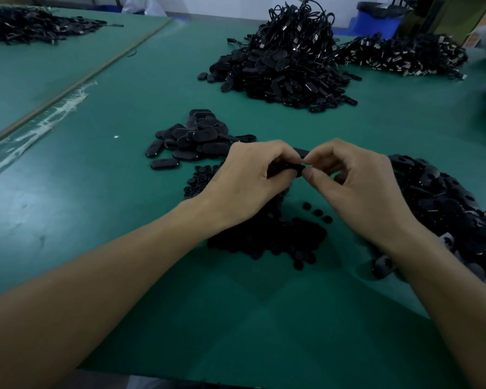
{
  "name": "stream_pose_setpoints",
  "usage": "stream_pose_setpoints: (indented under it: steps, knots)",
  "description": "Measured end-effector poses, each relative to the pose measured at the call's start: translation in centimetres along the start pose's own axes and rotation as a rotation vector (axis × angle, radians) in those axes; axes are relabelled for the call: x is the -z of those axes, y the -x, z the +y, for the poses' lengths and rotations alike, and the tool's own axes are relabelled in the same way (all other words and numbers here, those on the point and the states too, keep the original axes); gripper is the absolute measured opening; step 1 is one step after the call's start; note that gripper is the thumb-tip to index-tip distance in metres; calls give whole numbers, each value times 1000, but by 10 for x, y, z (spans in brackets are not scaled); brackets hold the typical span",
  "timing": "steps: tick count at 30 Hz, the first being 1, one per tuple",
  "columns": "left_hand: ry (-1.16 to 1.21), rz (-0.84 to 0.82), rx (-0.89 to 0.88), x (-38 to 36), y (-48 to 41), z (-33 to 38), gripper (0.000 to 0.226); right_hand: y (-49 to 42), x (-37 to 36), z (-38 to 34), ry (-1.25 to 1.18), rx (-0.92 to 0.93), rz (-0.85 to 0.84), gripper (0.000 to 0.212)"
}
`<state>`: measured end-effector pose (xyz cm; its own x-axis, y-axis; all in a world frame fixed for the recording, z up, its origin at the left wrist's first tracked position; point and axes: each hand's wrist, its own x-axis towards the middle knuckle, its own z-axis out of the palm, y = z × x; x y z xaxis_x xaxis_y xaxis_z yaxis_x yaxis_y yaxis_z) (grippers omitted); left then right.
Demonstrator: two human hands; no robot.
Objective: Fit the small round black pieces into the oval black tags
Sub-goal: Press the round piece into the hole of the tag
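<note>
Oval black tag [289, 166] is held above the desk [118, 226] between both hands: left hand [244, 181] grip clamped round its body, right hand [359, 186] grip pinching its end. Probably light, stiff, slick plastic; best held by the edges, hole unobstructed.

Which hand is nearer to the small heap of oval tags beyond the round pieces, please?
Left. The left hand is just beside the small heap of oval tags, to its right and nearer the person; the right hand lies farther right, past the left hand; both pinch one tag.
</note>
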<state>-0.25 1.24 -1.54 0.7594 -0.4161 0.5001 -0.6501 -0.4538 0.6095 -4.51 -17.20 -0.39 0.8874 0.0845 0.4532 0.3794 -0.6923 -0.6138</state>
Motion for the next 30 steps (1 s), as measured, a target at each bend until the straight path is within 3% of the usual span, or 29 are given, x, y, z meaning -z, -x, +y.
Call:
stream_pose_setpoints:
  steps: [4,11,30]
  knots:
    - [223,-56,112,-2,-1,-1,18,-1,6,0,-92,-53,-25,13]
    - [377,-65,230,-1,-2,-3,20,-1,8,-1,-258,-155,-81,13]
    - [335,-91,250,1,-3,-2,16,-3,2,1,-203,-221,-103,12]
